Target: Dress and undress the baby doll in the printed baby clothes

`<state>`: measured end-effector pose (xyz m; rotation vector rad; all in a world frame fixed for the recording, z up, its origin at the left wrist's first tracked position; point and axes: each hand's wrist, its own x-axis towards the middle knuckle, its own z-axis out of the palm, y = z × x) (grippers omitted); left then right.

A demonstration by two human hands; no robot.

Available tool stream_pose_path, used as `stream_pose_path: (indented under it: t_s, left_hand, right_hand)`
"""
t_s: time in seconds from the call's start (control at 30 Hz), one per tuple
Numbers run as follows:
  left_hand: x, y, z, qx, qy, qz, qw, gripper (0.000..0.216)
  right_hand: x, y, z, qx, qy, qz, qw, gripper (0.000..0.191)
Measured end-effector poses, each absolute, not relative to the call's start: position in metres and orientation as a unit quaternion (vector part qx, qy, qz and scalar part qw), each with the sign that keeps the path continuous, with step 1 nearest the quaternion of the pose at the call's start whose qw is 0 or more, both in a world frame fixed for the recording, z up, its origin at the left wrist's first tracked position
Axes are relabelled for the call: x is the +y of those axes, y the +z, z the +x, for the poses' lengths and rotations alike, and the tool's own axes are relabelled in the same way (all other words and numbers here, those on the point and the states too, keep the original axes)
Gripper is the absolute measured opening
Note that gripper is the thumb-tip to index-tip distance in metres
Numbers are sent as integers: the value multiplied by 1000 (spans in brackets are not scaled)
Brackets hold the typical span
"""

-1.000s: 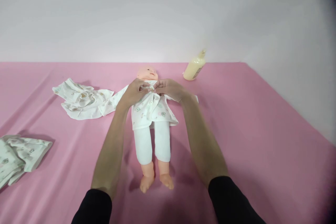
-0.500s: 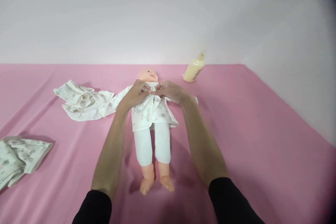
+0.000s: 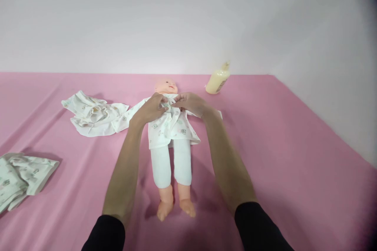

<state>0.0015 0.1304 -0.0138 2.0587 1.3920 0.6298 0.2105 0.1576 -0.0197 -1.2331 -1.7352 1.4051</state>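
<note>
A baby doll [image 3: 165,85] lies on its back on the pink sheet [image 3: 265,157], head away from me, bare feet towards me. It wears a white printed shirt [image 3: 172,127] and white leggings [image 3: 171,160]. My left hand [image 3: 150,109] and my right hand [image 3: 190,103] meet on the doll's upper chest, each pinching an edge of the shirt's front opening. The fingertips nearly touch just below the doll's chin.
A crumpled white printed garment [image 3: 91,115] lies left of the doll, touching its sleeve. A folded printed cloth [image 3: 20,178] sits at the left edge. A cream bottle [image 3: 218,79] lies on its side near the back wall.
Both hands have slid a little down the shirt front, from the collar towards the chest. The doll and the other things stay put.
</note>
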Motion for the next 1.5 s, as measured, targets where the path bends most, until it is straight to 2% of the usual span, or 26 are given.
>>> stream_pose_path:
  t_s: [0.27,0.53,0.73,0.93,1.1,1.3,1.5]
  left_hand:
    - [136,-18,5,511,232,790,247,9]
    - [135,-15,12,510,215,810,196,22]
    - [132,-14,13,486,215,825,192,14]
    - [136,-15,11,468,259,813,228,14]
    - [146,-27,10,481,338,783,203,13]
    - [140,-26,14,493,355,756,242,15]
    - [136,-23,15,516,372,734,240,14]
  right_hand:
    - [157,-17,209,-639,533,-467,298,13]
    - [162,-22,209,-631,536,-468,310,13]
    - [157,-16,208,-628,533,-474,310,8]
    - [159,-19,209,-621,549,-463,315,9]
    - [160,-20,210,-615,549,-455,336,16]
    - [161,-21,211,-613,559,-442,341,23]
    - [153,-11,209,-627,524,-475,327,12]
